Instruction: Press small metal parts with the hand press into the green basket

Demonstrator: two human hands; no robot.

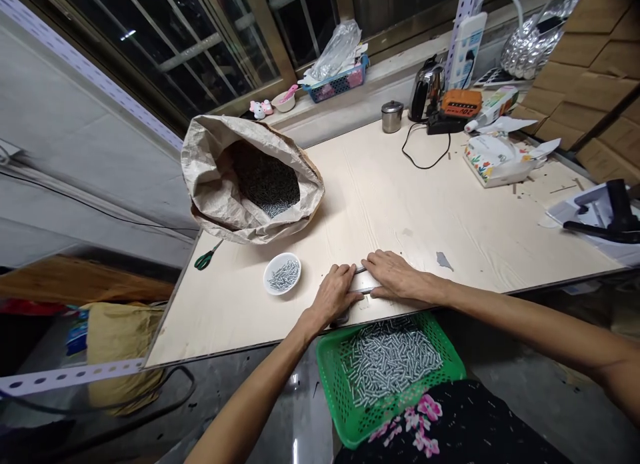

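Observation:
Both hands rest on the near edge of a pale wooden table (425, 204), over a small flat light-coloured piece (363, 282). My left hand (334, 295) curls its fingers onto the piece's left end. My right hand (396, 275) lies flat across its right end, fingers stretched out. Directly below the table edge, on my lap, a green plastic basket (334, 384) holds a heap of small silver metal pins (387, 361). A small white dish (283, 274) with more pins stands left of my left hand.
A large open paper sack (215, 177) of dark metal parts stands at the table's back left, green-handled scissors (206, 258) beside it. At the back are a kettle (427, 91), a metal cup (392, 116), an orange device (460, 104), a tissue pack (493, 161) and cardboard (595, 57).

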